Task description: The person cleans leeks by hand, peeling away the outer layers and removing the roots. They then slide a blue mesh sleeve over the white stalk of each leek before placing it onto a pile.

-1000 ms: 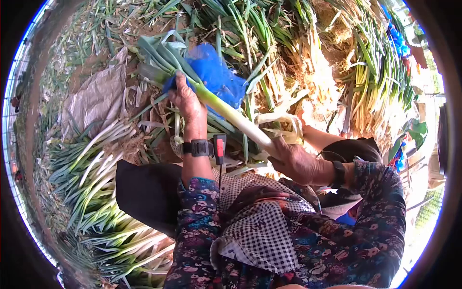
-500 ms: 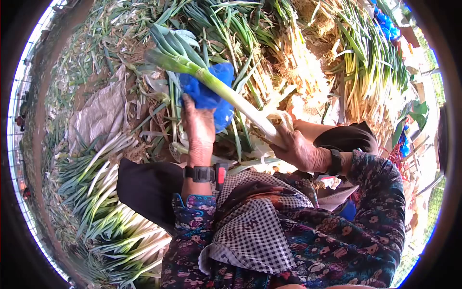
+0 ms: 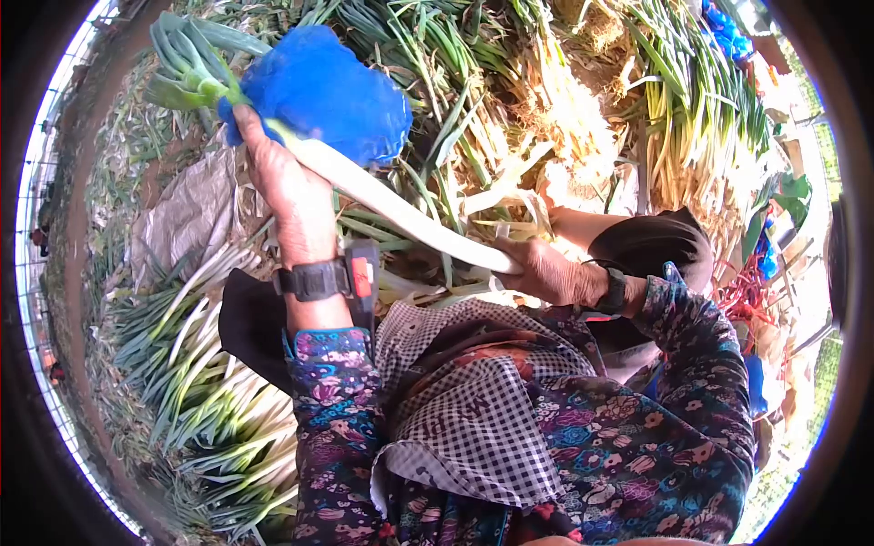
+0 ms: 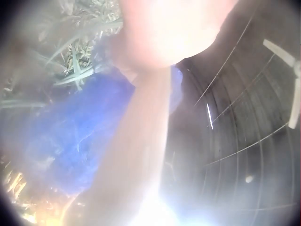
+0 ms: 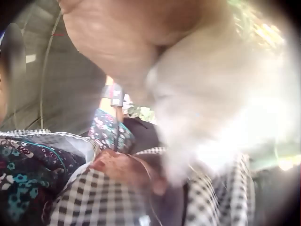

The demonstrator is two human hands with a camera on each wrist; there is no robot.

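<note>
A long leek (image 3: 391, 202) slants across the head view, its leafy green top at the upper left and its white stalk bending slightly toward the lower right. Just below the leaves, my left hand (image 3: 289, 182) grips the stalk together with a crumpled sheet of thin blue plastic (image 3: 332, 96). The loose part of that sheet billows out to the right. My right hand (image 3: 551, 271) holds the white lower end, and its fingers hide the tip. In the left wrist view the stalk (image 4: 136, 127) is blurred, running down from the hand with the blue plastic beside it.
Rows of leeks (image 3: 237, 391) lie on the left, with more bundles (image 3: 701, 109) at the upper right. A pale sack (image 3: 187, 209) is spread on the littered ground. Beneath my arms, a checked apron (image 3: 482, 419) covers the lap. More blue plastic (image 3: 726, 32) sits far right.
My left hand has moved up and left to the base of the leaves and gripped the stalk there. The leek's top has swung farther left, and the blue sheet has spread out.
</note>
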